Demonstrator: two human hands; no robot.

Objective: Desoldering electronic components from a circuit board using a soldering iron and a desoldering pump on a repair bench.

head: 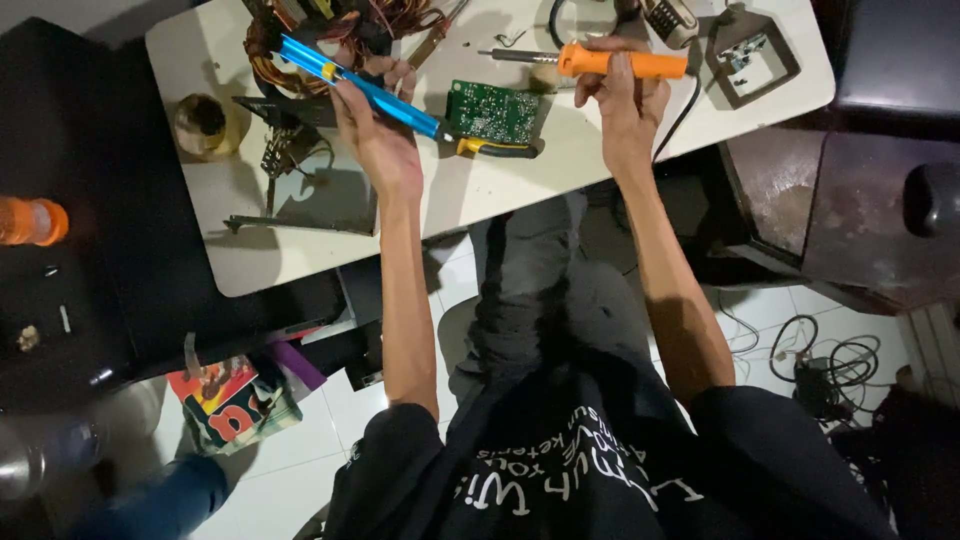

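- Nearest the camera is the person's black shirt with pale lettering, and from it both bare forearms reach out over a white tiled floor toward the bench.
- Left hand: its fingers are curled shut around a blue pen-shaped tool, most likely a solder sucker, gripped about mid-length.
- That blue tool lies slanted; its rear end sticks out past the fingers toward the far left, and its dark tip points past the heel of the hand toward a green circuit board.
- The circuit board lies flat on the bench between the two hands, just beside the blue tool's tip; whether the tip touches it cannot be told.
- Just beneath the board's near edge, pliers with yellow-and-black handles rest on the bench.
- Right hand: its fingers are closed over an orange soldering iron, held roughly level above the bench.
- The iron's metal shaft pokes out to the left of those fingers, pointing toward the space beyond the board; its orange handle runs out to the right.
- Beyond the left fingers sits a tangle of copper-coloured wire coils, and to their left a small round yellowish tin.
- Right of the right-hand fingers, a small dark tray holding a pale part lies on the bench.
- Far off to the left of both hands, on a dark surface, stands an orange bottle.
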